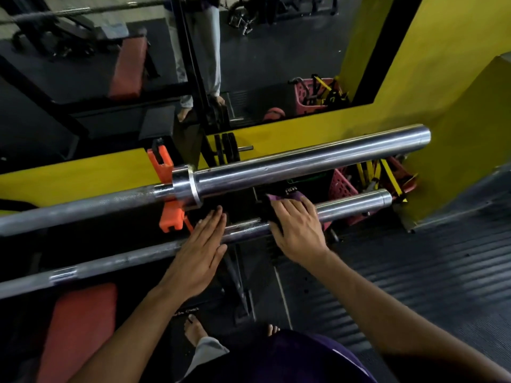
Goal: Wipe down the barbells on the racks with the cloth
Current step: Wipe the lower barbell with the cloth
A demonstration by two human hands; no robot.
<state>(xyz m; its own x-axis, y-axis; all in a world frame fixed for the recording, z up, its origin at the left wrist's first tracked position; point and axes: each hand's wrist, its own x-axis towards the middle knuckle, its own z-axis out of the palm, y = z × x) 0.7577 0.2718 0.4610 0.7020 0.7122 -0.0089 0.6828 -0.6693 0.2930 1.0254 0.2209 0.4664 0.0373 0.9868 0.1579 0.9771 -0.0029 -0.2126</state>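
This is looking like a gym's weights area: two long chromed steel barbells [304,161] are lying across a black rack fitted with an orange plastic hook [166,189], and a red padded bench [77,330] is sitting under them. Black ribbed rubber matting [414,272] is covering the floor, small black weight plates [228,147] are hanging on a peg, and a pink plastic basket [343,186] is standing by the yellow painted wall [456,78]. A wall mirror [262,64] is reflecting another red bench and more equipment.
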